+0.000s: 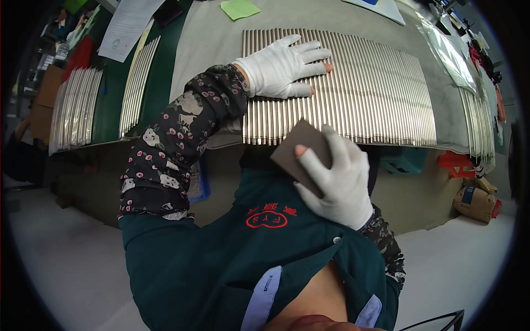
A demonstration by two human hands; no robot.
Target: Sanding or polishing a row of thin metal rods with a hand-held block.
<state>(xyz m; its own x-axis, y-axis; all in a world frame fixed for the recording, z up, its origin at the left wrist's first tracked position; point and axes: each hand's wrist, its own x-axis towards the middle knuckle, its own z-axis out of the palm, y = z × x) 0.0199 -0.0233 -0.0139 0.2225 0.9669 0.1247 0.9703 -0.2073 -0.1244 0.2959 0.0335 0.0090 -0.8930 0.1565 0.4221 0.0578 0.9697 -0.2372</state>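
A wide row of shiny metal tubes (pixel 375 94) lies side by side on the grey-covered table, their near ends lined up along its front edge. My left hand (pixel 281 69), in a white glove with some bare fingertips, rests flat on the left part of the row, fingers spread. In my right hand (pixel 343 179), gloved the same way, is a flat brown block (pixel 298 148) that looks like a sanding block. It is tilted at the near ends of the tubes, fingers on its face. Whether it touches them I cannot tell.
More metal tubes (pixel 138 88) lie on the green surface at left, beside a wrapped bundle (pixel 77 107). Another bundle (pixel 477 124) stands at the right edge near clear plastic bags (pixel 450 55). A green paper note (pixel 240 9) lies at the back. Below right are a red stool (pixel 455 164) and a brown sack (pixel 473 204).
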